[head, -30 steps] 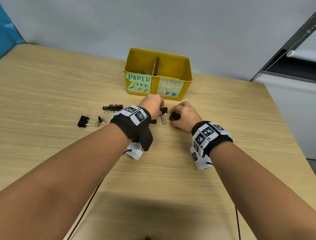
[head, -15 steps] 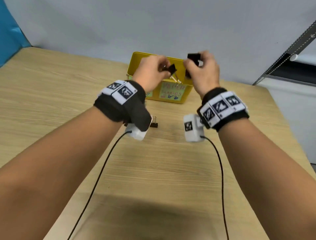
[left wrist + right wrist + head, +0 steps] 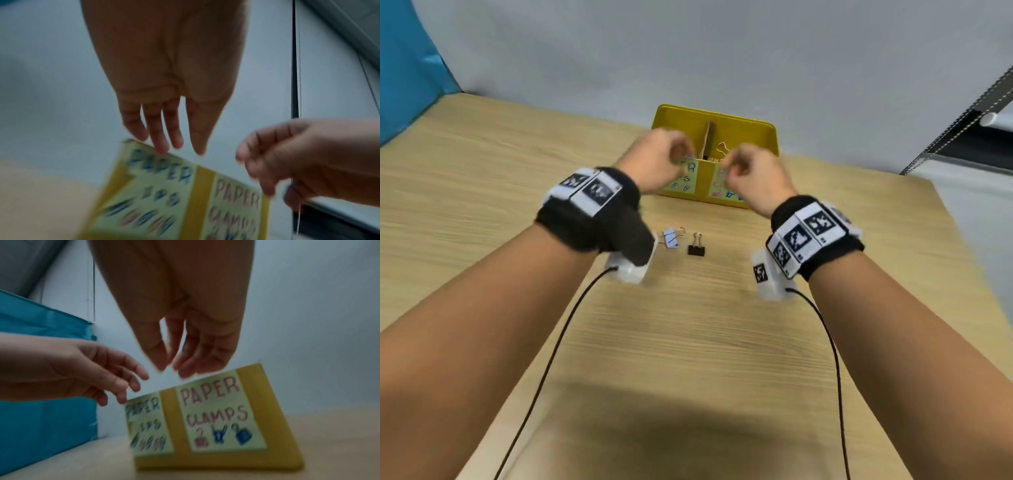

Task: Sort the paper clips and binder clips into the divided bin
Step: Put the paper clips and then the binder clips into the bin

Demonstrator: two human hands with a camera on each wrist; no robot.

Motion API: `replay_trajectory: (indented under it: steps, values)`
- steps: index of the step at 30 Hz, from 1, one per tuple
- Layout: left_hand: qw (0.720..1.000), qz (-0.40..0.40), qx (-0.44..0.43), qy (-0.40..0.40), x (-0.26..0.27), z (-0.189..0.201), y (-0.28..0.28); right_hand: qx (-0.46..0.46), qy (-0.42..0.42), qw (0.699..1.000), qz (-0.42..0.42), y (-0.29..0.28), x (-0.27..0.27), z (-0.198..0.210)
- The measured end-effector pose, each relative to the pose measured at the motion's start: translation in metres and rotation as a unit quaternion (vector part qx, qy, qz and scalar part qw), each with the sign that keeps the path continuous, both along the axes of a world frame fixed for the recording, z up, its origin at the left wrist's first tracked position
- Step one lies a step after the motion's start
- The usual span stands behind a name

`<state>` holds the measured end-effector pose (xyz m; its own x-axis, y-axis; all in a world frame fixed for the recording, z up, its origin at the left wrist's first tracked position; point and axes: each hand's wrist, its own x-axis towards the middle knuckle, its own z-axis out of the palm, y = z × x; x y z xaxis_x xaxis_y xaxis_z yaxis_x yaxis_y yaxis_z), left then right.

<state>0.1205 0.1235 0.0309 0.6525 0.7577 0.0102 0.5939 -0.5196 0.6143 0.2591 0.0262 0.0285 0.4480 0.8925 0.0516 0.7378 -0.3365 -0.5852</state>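
Note:
The yellow divided bin stands at the table's far side, with a "PAPER CLIPS" label on its left half and "PAPER CLAMPS" on its right. Metal binder clip handles poke up in the right compartment beside the cardboard divider. My left hand and right hand hover just in front of the bin's near wall. Both hands are empty, with loose hanging fingers. A light blue binder clip and a black binder clip lie on the table below my wrists.
The wooden table ends at a grey wall behind the bin. Blue fabric hangs at the far left, and a metal rail runs at the right. Camera cables trail from both wrists toward me.
Each hand pinched a black binder clip off the table and lifted it over the bin. Both hands are now empty and lower, at the bin's near wall.

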Motion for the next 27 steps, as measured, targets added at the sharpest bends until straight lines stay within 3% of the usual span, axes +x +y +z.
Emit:
replay_trajectory:
  steps: [3,5,7,11,15,21,27]
  values:
    - [0.983,-0.027,-0.049,0.172,-0.044,-0.019,-0.009,-0.213,-0.060,0.969,0.110,-0.006,-0.030,-0.026]
    - [0.966,-0.033,-0.049,0.252,-0.062,-0.031,-0.011,-0.268,-0.085,0.951,0.127,-0.005,-0.041,-0.044]
    - [0.965,-0.026,-0.059,0.256,-0.071,-0.041,-0.014,-0.268,-0.093,0.951,0.126,-0.004,-0.043,-0.056]
    - [0.967,-0.015,-0.060,0.247,-0.079,-0.061,-0.015,-0.205,0.003,0.976,0.068,0.001,-0.044,-0.052]
    - [0.969,-0.032,-0.016,0.243,-0.071,-0.074,-0.016,-0.116,-0.036,0.991,0.058,0.008,-0.055,-0.045]
    - [0.979,-0.038,0.002,0.203,-0.064,-0.071,-0.018,-0.188,-0.114,0.964,0.146,0.009,-0.079,-0.065]
    - [0.977,-0.045,0.008,0.208,-0.061,-0.072,-0.016,-0.170,-0.081,0.975,0.114,-0.001,-0.062,-0.063]
